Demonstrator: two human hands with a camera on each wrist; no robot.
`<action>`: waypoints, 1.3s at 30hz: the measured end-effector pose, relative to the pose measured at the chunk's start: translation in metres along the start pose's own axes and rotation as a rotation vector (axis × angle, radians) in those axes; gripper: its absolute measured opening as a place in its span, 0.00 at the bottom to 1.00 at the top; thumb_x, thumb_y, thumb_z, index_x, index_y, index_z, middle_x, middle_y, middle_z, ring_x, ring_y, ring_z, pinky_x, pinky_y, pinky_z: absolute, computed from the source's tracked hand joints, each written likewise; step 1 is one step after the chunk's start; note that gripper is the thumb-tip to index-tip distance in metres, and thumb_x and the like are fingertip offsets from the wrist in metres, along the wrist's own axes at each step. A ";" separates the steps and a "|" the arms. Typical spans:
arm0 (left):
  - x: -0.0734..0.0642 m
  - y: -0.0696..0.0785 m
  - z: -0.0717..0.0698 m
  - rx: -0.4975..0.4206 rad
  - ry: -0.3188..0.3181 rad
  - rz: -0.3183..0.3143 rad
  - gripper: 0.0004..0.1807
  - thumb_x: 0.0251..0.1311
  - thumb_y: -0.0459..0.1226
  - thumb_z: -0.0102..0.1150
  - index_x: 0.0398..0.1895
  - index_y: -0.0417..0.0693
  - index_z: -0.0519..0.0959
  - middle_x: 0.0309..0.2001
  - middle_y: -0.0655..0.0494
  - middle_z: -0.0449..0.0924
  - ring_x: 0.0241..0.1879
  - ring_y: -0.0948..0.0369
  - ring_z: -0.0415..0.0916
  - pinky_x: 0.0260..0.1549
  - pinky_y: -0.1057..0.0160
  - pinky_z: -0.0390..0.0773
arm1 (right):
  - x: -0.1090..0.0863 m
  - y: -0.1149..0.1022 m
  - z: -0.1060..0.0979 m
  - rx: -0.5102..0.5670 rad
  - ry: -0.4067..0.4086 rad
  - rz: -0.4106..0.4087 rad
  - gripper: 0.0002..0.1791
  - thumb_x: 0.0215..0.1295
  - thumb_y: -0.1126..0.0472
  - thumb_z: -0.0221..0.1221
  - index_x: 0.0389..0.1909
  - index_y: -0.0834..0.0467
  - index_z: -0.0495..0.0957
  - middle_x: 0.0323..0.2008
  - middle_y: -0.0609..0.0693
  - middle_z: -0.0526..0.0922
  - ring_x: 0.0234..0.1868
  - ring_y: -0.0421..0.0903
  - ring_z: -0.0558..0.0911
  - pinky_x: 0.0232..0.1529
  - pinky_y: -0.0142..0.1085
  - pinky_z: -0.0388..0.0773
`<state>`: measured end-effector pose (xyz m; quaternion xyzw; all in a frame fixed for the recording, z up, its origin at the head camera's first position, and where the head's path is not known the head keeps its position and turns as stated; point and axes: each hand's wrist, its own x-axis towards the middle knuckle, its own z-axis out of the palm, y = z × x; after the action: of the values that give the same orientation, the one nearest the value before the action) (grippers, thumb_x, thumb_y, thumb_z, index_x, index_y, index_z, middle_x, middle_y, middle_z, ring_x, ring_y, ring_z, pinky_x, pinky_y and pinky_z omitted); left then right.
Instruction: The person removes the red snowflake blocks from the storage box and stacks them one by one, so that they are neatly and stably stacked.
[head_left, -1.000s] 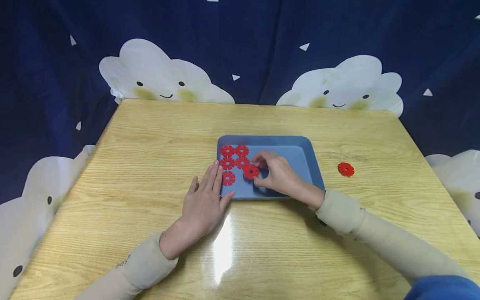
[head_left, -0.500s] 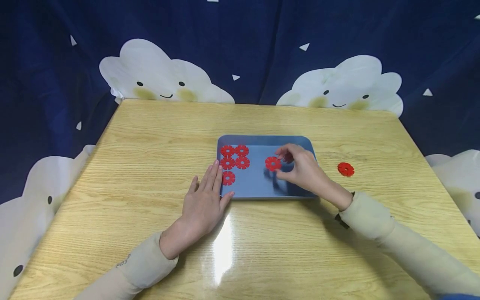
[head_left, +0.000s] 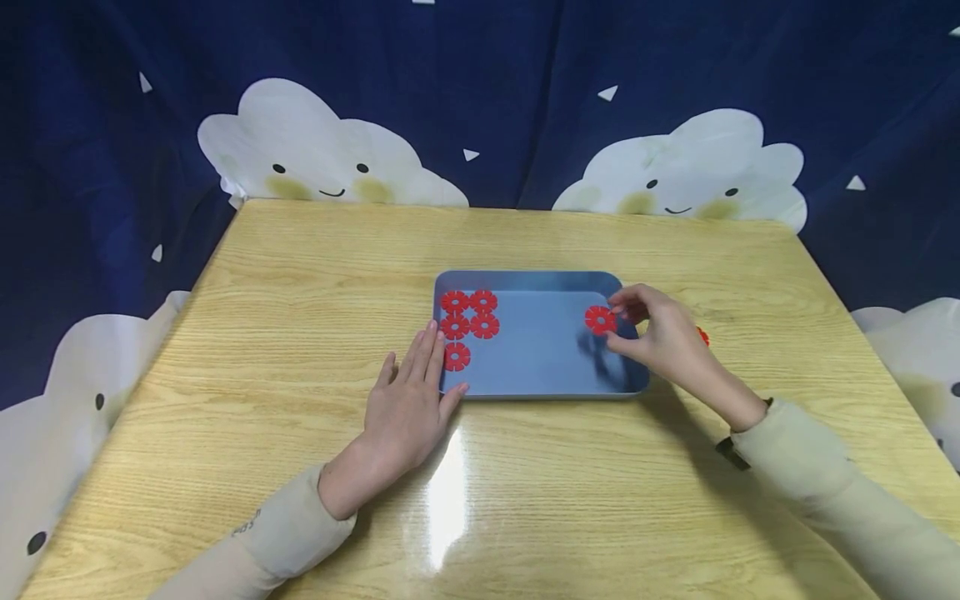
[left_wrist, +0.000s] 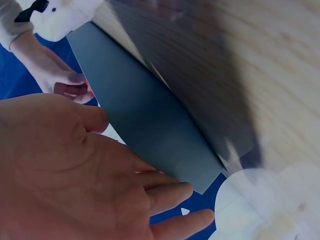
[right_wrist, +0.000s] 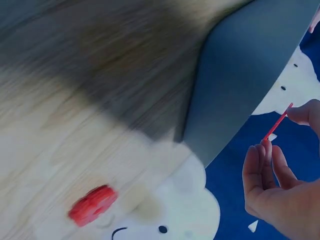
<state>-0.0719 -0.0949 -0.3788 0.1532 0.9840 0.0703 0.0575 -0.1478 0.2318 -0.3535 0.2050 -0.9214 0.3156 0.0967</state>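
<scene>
My right hand (head_left: 671, 337) pinches a red notched plastic disc (head_left: 600, 320), shaped like a flower with a centre hole, between thumb and fingers. It is held above the right end of a blue-grey rectangular tray (head_left: 536, 354). The right wrist view shows this disc edge-on. Several matching red discs (head_left: 455, 325) lie in the tray's left end, two columns side by side. With its fingers straight, my left hand (head_left: 405, 412) rests against the tray's left wall at the front corner. In the left wrist view its palm faces the tray's outer wall (left_wrist: 135, 105).
On the table right of the tray lies a small red stack of discs (right_wrist: 93, 205), mostly hidden behind the right hand in the head view. The wooden table (head_left: 315, 292) ends at a dark blue curtain (head_left: 517, 100) with white clouds.
The right hand has carried the pinched disc rightward, from beside the other discs to the tray's right end. It now covers most of the red stack. My left hand stays in place.
</scene>
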 end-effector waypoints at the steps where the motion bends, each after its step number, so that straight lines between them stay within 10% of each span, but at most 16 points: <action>1: 0.000 0.000 0.000 -0.001 -0.002 0.000 0.41 0.75 0.56 0.36 0.77 0.37 0.44 0.78 0.46 0.35 0.77 0.52 0.36 0.70 0.44 0.47 | -0.001 0.002 -0.002 0.003 0.004 0.006 0.23 0.46 0.73 0.71 0.46 0.67 0.78 0.36 0.57 0.82 0.36 0.53 0.82 0.37 0.26 0.74; 20: 0.000 0.000 0.001 -0.015 0.020 0.002 0.41 0.74 0.56 0.38 0.77 0.36 0.46 0.78 0.46 0.36 0.76 0.52 0.38 0.70 0.44 0.47 | -0.037 0.077 -0.048 -0.125 0.074 0.179 0.23 0.50 0.68 0.71 0.48 0.70 0.76 0.39 0.66 0.82 0.35 0.59 0.80 0.33 0.17 0.68; 39: -0.001 0.000 0.001 -0.023 0.025 0.001 0.41 0.74 0.55 0.39 0.77 0.37 0.46 0.78 0.46 0.37 0.76 0.51 0.38 0.70 0.44 0.47 | -0.050 0.107 -0.048 -0.206 0.024 0.209 0.24 0.49 0.65 0.73 0.45 0.70 0.78 0.31 0.60 0.83 0.28 0.49 0.80 0.26 0.18 0.66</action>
<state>-0.0714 -0.0952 -0.3794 0.1521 0.9837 0.0834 0.0468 -0.1471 0.3541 -0.3891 0.0930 -0.9640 0.2303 0.0948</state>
